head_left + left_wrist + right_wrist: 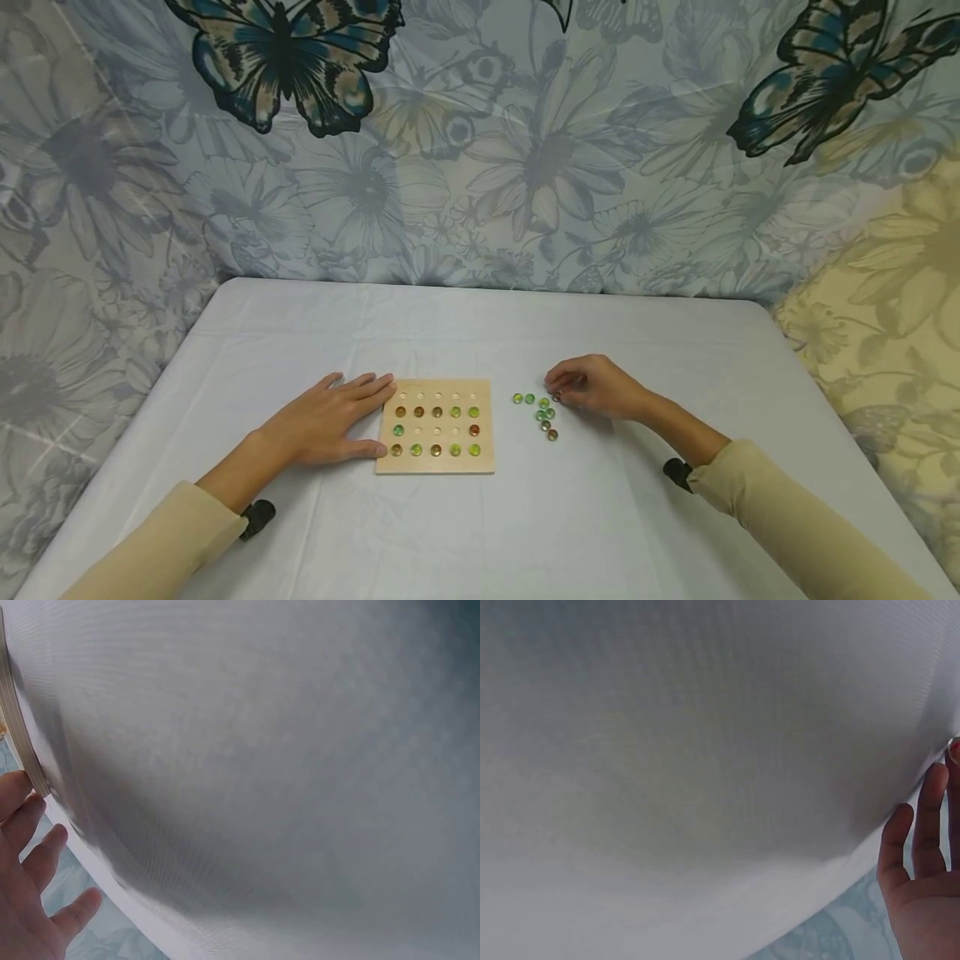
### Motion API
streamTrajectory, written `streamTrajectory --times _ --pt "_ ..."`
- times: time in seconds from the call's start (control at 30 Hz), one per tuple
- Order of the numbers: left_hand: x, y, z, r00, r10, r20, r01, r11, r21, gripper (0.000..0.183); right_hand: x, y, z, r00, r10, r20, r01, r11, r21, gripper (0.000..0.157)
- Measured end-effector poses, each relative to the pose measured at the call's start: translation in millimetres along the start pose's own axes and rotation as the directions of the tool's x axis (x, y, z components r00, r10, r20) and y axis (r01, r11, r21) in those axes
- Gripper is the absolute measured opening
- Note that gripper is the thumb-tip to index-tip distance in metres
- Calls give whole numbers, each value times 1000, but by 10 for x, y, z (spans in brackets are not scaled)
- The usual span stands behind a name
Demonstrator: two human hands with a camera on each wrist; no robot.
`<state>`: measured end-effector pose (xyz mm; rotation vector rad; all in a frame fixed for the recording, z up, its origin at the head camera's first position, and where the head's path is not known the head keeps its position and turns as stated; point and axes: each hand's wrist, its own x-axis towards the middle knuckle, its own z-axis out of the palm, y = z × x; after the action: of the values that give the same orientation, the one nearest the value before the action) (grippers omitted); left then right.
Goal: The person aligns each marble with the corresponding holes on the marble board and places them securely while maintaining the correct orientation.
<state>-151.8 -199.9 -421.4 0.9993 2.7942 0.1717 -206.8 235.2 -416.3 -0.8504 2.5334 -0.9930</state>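
Note:
A light wooden board [446, 469] with rows of round hollows lies on the table. Glass marbles, green and reddish-brown, fill its second and bottom rows; in the third row one sits at each end, and the top row's hollows are bare. Spread over the board's left edge is my left hand [337, 419], thumb at the lower corner and fingertips at the upper one; the left wrist view shows these fingers [46, 855] against the board's side. To the board's right, my right hand [600, 386] pinches a reddish marble [955, 751] at its fingertips, beside a loose cluster of marbles [542, 414].
A white cloth [360, 533] covers the table. Behind its far edge hangs a fabric backdrop [480, 192] with flowers and butterflies. Each wrist wears a small dark device, such as the left one [258, 518], under a beige sleeve [165, 533].

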Motion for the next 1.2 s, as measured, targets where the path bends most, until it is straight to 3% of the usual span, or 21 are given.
streamTrajectory --times 0.5,1.0,1.2 --pt "11 12 -21 1000 15 -11 -15 1000 -9 91 149 -206 -33 999 -40 -7 40 998 -50 27" --pt "21 13 -30 1000 16 -1 -16 1000 1 92 454 -432 173 990 -142 -23 142 990 8 26" --pt "6 27 -28 1000 15 -5 -15 1000 6 92 592 -509 284 989 -148 -14 148 988 35 25"
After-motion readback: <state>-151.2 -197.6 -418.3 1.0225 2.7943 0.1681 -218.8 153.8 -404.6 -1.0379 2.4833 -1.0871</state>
